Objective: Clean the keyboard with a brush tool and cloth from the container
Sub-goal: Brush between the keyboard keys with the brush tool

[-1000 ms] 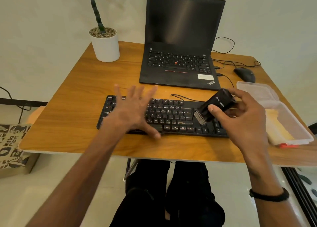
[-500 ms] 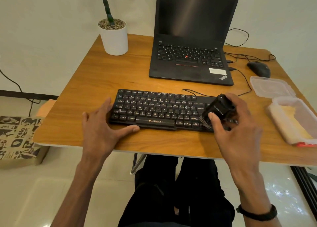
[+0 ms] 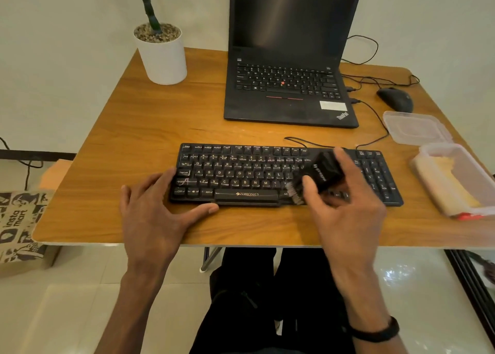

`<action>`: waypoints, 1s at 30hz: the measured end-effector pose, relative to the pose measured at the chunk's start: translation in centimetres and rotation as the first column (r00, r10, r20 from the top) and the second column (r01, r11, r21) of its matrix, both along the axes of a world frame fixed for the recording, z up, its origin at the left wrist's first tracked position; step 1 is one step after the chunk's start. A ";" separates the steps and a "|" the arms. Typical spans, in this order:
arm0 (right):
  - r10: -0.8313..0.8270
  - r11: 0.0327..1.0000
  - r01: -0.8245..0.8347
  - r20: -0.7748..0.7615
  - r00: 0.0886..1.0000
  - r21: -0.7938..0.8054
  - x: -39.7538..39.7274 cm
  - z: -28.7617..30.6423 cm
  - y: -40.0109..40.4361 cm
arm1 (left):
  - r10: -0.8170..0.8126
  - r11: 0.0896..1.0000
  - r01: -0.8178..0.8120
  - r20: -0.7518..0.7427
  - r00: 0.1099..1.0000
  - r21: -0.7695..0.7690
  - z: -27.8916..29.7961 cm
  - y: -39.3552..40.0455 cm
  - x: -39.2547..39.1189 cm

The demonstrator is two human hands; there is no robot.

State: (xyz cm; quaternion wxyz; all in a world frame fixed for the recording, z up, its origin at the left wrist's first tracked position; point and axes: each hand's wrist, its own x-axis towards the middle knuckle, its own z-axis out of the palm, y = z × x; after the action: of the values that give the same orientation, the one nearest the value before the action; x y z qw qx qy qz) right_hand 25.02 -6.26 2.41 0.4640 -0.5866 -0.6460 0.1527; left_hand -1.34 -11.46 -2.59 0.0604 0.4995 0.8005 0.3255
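Observation:
A black Zebronics keyboard (image 3: 241,174) lies across the front of the wooden table (image 3: 166,123). My right hand (image 3: 345,214) grips a black brush tool (image 3: 321,172) tilted down to the left, its bristles touching the keys right of the space bar. My left hand (image 3: 152,211) rests flat on the table against the keyboard's left end, thumb along its front edge. At the right edge stands the clear plastic container (image 3: 428,155) with a yellow cloth (image 3: 452,182) inside; its lid (image 3: 415,128) lies just behind it.
An open black laptop (image 3: 289,91) stands behind the keyboard. A black mouse (image 3: 395,99) and cables lie at the back right. A white plant pot (image 3: 163,56) sits at the back left. My legs show under the table; a printed bag (image 3: 18,225) stands on the floor at left.
My left hand came off the keys and settled at the keyboard's left end. My right hand brought the brush down and leftward onto the keys. The view shifted closer.

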 end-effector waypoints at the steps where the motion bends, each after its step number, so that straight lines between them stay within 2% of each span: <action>1: -0.040 0.999 0.040 0.005 0.999 0.001 1.0 0.2 0.2 | 0.005 1.000 -0.005 -0.012 1.000 0.003 -0.1 0.0 0.0; 6: -0.117 0.987 0.099 0.144 0.983 0.125 2.0 0.3 0.8 | 0.009 1.000 -0.008 -0.026 1.000 0.021 -0.3 0.1 -0.1; 10: 0.013 0.991 -0.037 0.184 0.983 0.132 -2.7 -0.4 0.1 | 0.022 1.000 -0.022 -0.013 1.000 0.021 -0.1 0.1 0.1; 13: 0.187 0.972 -0.201 0.125 0.974 0.119 -7.1 -1.0 -1.1 | 0.022 1.000 -0.022 -0.007 1.000 0.022 -0.3 0.1 -0.1; 16: 0.264 0.962 -0.264 0.004 0.964 0.075 -8.4 -0.8 -1.6 | 0.016 0.999 -0.016 -0.009 1.000 0.035 -0.4 -0.1 -0.2; 18: 0.219 0.975 -0.218 -0.039 0.975 0.035 -7.0 -0.3 -1.2 | 0.011 0.999 -0.011 -0.020 1.000 0.039 -0.6 0.0 -0.3; 22: 0.048 0.999 -0.048 -0.011 0.999 0.006 -3.0 0.6 -0.3 | 0.006 0.999 -0.005 -0.045 0.999 0.033 -0.7 0.1 -0.3; 24: 0.015 1.000 -0.015 0.008 1.000 0.012 -2.5 0.7 -0.2 | 0.008 0.999 -0.007 -0.052 0.999 0.034 -0.7 0.1 -0.3; 27: 0.071 0.997 -0.073 0.041 0.997 0.032 -4.5 0.3 -0.5 | 0.004 0.999 -0.002 -0.049 0.999 0.033 -0.7 0.2 -0.4; 30: 0.202 0.975 -0.207 0.069 0.977 0.079 -8.4 -0.5 -1.4 | 0.003 1.000 -0.002 -0.028 1.000 0.030 -0.7 0.2 -0.5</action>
State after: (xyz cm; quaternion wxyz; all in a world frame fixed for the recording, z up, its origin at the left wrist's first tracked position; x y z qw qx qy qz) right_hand 16.64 -7.63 1.87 0.4507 -0.5010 -0.7225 0.1542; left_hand -1.79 -11.25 -3.28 0.0413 0.5037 0.7971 0.3304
